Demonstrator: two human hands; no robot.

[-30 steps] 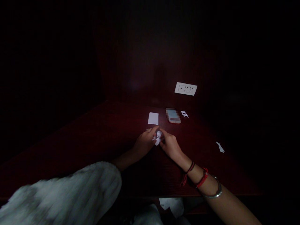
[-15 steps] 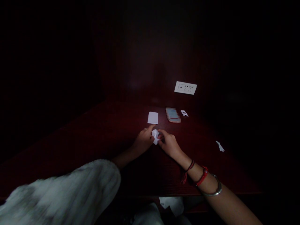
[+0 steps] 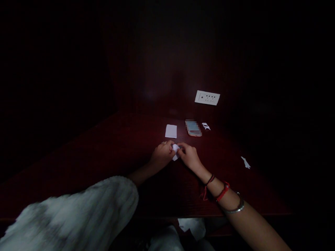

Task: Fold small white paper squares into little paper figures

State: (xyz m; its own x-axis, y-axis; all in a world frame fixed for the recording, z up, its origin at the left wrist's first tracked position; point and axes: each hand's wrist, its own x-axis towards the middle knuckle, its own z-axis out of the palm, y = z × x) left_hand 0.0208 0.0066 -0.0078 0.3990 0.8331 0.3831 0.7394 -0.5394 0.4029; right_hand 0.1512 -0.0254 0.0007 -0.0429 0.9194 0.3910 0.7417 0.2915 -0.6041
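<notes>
Both hands meet over the middle of a dark red table [image 3: 110,164]. My left hand [image 3: 161,156] and my right hand [image 3: 190,157] pinch a small folded piece of white paper [image 3: 175,151] between their fingertips, just above the tabletop. Most of the paper is covered by the fingers. My left arm wears a wide white sleeve [image 3: 78,216]. On my right wrist are red and black cords and a metal bangle [image 3: 234,208].
A square white paper [image 3: 171,131] lies just beyond the hands. A phone [image 3: 193,128] lies to its right, with small folded paper pieces [image 3: 206,126] beside it and another [image 3: 245,162] at the right. A white wall socket [image 3: 207,98] sits on the back panel. The room is dark.
The hands have closed further round the small paper and shifted slightly away from me; less of the paper shows now.
</notes>
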